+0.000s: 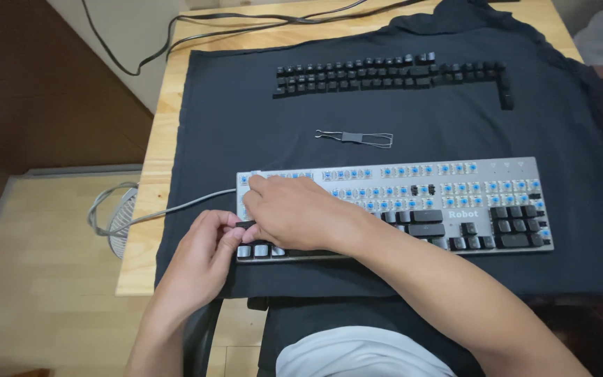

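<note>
Both hands meet at the keyboard's (pixel 455 183) left end: the left hand (pixel 207 255) pinches a black keycap (pixel 246 225) between its fingertips, and the right hand (pixel 291 211) lies curled over the bare blue switches. At 12 o'clock — a wire keycap puller (pixel 354 138), then rows of removed keycaps (pixel 385 73) on black cloth (pixel 232 105) over the bench (pixel 155 153).
</note>
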